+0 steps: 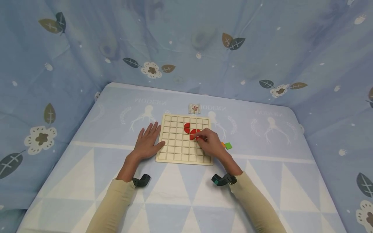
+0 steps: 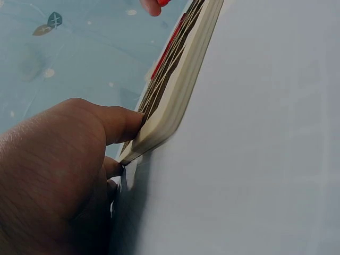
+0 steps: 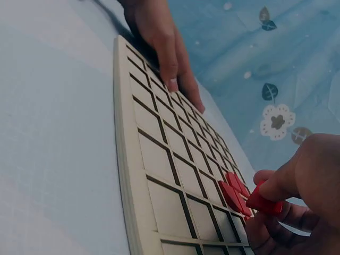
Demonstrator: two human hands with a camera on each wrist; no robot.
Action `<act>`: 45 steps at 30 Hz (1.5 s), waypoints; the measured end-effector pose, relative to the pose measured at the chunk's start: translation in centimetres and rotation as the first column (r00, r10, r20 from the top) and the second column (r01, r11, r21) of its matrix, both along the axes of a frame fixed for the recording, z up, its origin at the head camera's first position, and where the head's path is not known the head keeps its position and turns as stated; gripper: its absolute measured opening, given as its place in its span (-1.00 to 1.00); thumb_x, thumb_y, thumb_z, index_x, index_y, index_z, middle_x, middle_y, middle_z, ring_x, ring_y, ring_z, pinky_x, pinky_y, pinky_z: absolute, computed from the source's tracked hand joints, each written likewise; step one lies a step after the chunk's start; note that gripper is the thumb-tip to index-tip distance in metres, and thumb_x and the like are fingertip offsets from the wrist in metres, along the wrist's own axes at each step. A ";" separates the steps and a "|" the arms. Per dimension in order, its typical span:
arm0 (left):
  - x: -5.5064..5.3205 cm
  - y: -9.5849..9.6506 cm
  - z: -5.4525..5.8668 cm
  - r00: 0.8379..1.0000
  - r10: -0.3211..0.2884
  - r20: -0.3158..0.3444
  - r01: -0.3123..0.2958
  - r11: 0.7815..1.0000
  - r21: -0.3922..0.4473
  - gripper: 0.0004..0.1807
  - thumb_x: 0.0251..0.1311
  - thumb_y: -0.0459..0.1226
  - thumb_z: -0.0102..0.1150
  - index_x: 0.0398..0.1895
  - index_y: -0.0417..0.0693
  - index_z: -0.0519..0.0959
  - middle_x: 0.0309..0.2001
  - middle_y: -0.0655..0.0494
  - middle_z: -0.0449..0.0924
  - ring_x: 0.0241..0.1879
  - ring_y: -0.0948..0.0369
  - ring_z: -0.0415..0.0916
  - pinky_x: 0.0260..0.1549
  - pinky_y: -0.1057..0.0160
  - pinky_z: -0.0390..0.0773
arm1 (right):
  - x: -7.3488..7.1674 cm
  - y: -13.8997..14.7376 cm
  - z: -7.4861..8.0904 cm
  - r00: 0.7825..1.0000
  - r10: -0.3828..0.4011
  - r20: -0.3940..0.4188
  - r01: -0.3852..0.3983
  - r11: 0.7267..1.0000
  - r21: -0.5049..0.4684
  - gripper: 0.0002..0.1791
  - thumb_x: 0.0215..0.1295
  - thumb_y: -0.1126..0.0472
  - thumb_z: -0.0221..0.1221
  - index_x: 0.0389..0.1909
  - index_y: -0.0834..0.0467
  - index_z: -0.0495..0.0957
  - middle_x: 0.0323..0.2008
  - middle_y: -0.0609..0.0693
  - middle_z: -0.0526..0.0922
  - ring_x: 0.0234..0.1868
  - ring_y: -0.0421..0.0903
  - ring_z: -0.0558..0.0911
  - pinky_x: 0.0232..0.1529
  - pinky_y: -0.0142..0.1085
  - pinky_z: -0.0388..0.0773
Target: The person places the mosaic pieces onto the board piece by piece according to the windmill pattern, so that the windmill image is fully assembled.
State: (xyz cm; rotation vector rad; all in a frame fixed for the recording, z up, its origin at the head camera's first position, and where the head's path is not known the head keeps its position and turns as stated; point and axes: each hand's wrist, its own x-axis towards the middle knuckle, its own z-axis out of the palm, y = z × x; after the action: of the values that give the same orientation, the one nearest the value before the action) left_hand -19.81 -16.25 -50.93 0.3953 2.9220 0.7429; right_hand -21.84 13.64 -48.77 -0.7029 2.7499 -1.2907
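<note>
My right hand (image 1: 211,142) pinches a red tile (image 3: 265,202), seemingly mid-placing; next, align it. My left hand (image 1: 146,143), outstretched, touches the board (image 1: 177,150).

A blue-and-white cloth-covered table (image 1: 172,187) carried a wooden grid board (image 1: 178,142), a small patterned card (image 1: 194,108) just beyond its far edge, and, to the board's right, an orange piece (image 1: 223,144) beside a green piece (image 1: 228,146).

The person wears long beige sleeves (image 1: 112,204) and curved black wrist mounts (image 1: 142,180), the right one bearing a teal patch (image 1: 215,182); left hand (image 1: 146,143) and right hand (image 1: 212,144) are bare.
</note>
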 end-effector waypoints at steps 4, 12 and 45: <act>0.0 0.1 -0.1 1.000 -0.002 0.000 0.002 1.000 -0.001 -0.15 0.39 0.01 0.00 0.56 -0.21 -0.06 0.56 -0.12 -0.22 0.53 -0.02 -0.38 0.40 -0.10 -0.44 | -0.1 0.0 -0.1 0.999 -0.032 0.043 0.034 0.999 -0.036 -0.79 0.33 0.42 0.13 -0.22 0.19 0.74 -0.29 0.00 0.57 -0.32 -0.09 0.53 -0.29 -0.22 0.52; 0.0 -0.1 -0.1 1.000 0.002 -0.007 -0.002 1.000 -0.005 -0.15 0.38 0.00 0.01 0.56 -0.21 -0.06 0.56 -0.12 -0.22 0.53 -0.02 -0.37 0.40 -0.10 -0.43 | -0.1 0.0 0.1 0.992 -0.082 0.095 0.089 0.993 -0.074 -0.89 0.34 0.35 0.21 -0.20 0.22 0.70 -0.30 -0.04 0.66 -0.34 -0.09 0.57 -0.27 -0.22 0.53; 0.0 -0.2 -0.1 1.000 -0.005 -0.008 0.005 1.000 0.002 -0.16 0.40 0.00 0.00 0.56 -0.22 -0.05 0.56 -0.13 -0.21 0.53 -0.04 -0.37 0.40 -0.11 -0.42 | -1.7 -1.9 2.1 0.954 -0.071 0.291 -0.027 0.948 0.318 -0.77 0.24 0.26 0.18 -0.09 0.22 0.54 -0.50 0.00 0.53 -0.54 -0.12 0.40 -0.48 -0.31 0.37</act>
State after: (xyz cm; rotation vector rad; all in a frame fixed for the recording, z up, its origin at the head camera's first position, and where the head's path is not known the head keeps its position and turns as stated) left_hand -19.84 -16.45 -51.01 0.4067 2.9262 0.7458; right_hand -23.51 11.70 -46.63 -0.4117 2.6260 -0.8362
